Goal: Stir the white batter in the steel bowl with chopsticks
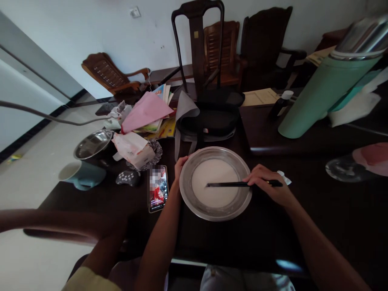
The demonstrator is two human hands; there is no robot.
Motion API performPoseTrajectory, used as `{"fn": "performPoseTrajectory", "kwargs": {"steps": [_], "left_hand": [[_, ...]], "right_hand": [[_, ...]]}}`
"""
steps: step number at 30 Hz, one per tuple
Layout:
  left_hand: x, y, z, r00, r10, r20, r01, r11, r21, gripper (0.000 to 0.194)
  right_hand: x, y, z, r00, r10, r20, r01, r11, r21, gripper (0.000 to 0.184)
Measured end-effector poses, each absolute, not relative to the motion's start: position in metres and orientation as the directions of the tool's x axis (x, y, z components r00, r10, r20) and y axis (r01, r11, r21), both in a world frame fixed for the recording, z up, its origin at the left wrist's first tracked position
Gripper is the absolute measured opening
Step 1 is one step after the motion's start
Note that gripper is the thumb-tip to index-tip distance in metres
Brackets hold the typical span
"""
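A round steel bowl [185, 190] stands on the dark table in front of me, holding a smooth, milky white liquid [212, 167]. My left hand [180, 166] grips the bowl's left rim, its fingers mostly hidden behind the wall. Black chopsticks [227, 184] lie across the bowl, closed in my right hand [263, 180] at the right rim; their tips point left and reach the white liquid. Just left of my left forearm lies a phone [158, 194] with its screen lit.
At left are a blue-grey mug [87, 173], a dark game controller [127, 178], another steel bowl [93, 143] and a tissue pack [135, 149]. Papers and a black bag [215, 117] lie behind. A green thermos [324, 93] leans at right. A yellow sleeve [91, 279] shows lower left.
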State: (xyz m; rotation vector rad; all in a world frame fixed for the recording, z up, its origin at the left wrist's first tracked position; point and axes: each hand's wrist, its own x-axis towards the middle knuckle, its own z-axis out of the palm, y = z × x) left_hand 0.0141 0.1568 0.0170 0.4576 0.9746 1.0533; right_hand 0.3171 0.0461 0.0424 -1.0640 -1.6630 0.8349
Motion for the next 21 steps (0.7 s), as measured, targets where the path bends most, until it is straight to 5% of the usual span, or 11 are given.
{"fn": "performPoseTrajectory", "kwargs": {"steps": [5,10,17,21], "left_hand": [[0.017,0.157,0.023,0.103,0.864,-0.493,-0.522,0.469,0.712,0.013],[0.021,0.158,0.026,-0.002,0.852,-0.524,-0.575,0.428,0.697,0.011],[0.022,0.154,0.030,0.081,0.847,-0.525,-0.585,0.467,0.663,0.018],[0.019,0.155,0.027,0.089,0.839,-0.537,-0.561,0.487,0.669,0.015]], "right_hand": [[0.324,0.045,0.042,0.047,0.922,0.385,0.193,0.370,-0.909,0.036],[0.319,0.045,0.043,-0.186,0.921,0.342,0.262,0.382,-0.886,0.024],[0.322,0.044,0.046,0.104,0.924,0.368,0.246,0.334,-0.910,0.032],[0.317,0.042,0.047,-0.024,0.935,0.353,0.213,0.350,-0.912,0.035]]}}
